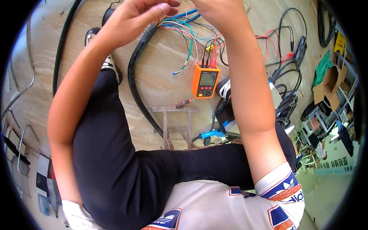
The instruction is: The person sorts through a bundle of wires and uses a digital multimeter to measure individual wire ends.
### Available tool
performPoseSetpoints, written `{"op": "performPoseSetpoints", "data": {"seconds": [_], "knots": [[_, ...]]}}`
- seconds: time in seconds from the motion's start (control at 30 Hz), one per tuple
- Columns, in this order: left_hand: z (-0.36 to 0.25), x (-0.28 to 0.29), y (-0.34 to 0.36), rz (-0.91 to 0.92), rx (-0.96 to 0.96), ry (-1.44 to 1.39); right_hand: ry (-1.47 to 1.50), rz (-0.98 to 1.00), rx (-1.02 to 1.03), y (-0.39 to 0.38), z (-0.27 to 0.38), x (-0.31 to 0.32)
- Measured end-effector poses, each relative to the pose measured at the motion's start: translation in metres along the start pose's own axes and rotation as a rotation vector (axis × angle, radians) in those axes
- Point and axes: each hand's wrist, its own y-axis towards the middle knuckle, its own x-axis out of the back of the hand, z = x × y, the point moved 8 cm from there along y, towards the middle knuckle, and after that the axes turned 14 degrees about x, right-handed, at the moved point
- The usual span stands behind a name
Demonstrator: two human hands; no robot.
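Note:
My left hand (147, 15) is at the top edge, fingers curled round something small I cannot make out, just above the end of a thick black cable (136, 59) with several coloured wires (188, 51) fanning out. My right hand (216, 11) is beside it on the right, its fingertips cut off by the top edge. Below the wires lies an orange handheld meter (204, 86) with a screen, buttons and plugged-in red and black leads. A red and black screwdriver (181, 104) lies just below the meter, on the tiled floor (153, 88).
A wooden stool frame (165, 119) stands between my legs. A blue connector (211, 134), tangled cables (285, 103) and red test leads (287, 56) lie to the right. Cardboard boxes (327, 88) and clutter line the far right. Metal-framed chairs (25, 145) stand at the left.

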Motion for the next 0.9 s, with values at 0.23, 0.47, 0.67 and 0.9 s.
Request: {"op": "performPoseSetpoints", "data": {"seconds": [0.23, 0.47, 0.67, 0.9], "knots": [[0.029, 0.052, -0.009, -0.264, -0.061, -0.153, -0.250, 0.177, -0.253, -0.037, -0.037, -0.011], [0.019, 0.049, -0.015, -0.313, 0.011, -0.032, -1.066, 0.443, -0.306, -0.147, -0.116, -0.021], [0.019, 0.058, -0.021, -0.343, 0.005, -0.012, -1.234, 0.378, -0.383, -0.146, -0.112, -0.029], [0.020, 0.057, -0.025, -0.320, 0.033, -0.032, -1.201, 0.643, -0.499, -0.141, -0.136, -0.030]]}}
